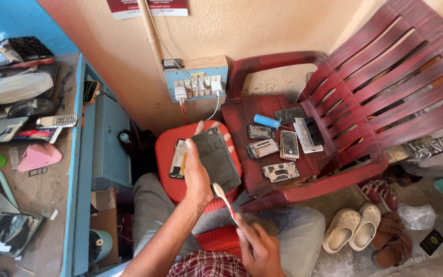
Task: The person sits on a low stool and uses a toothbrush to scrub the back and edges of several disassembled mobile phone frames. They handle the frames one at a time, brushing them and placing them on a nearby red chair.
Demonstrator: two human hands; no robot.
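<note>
From the head view, your left hand [198,172] is clamped around a dark phone panel [216,160], fingers curled over its far edge and thumb along the near side, so its flat face tilts up toward you above the red stool [166,154]. Your right hand [258,250] is closed on the handle of a toothbrush [225,199], whose pale head touches the panel's near corner; holding the panel off the stool lets the brush reach that edge freely. A second phone part with an orange strip [179,159] lies on the stool's left side, just beside the panel, leaving little bare seat. To your right, the red plastic chair [360,77] carries several opened phones [279,149] and a blue cylinder [266,121] spread across its seat, near the front edge. The blue workbench [75,169] on your left is crowded to its rim; open room remains mostly over your lap
</note>
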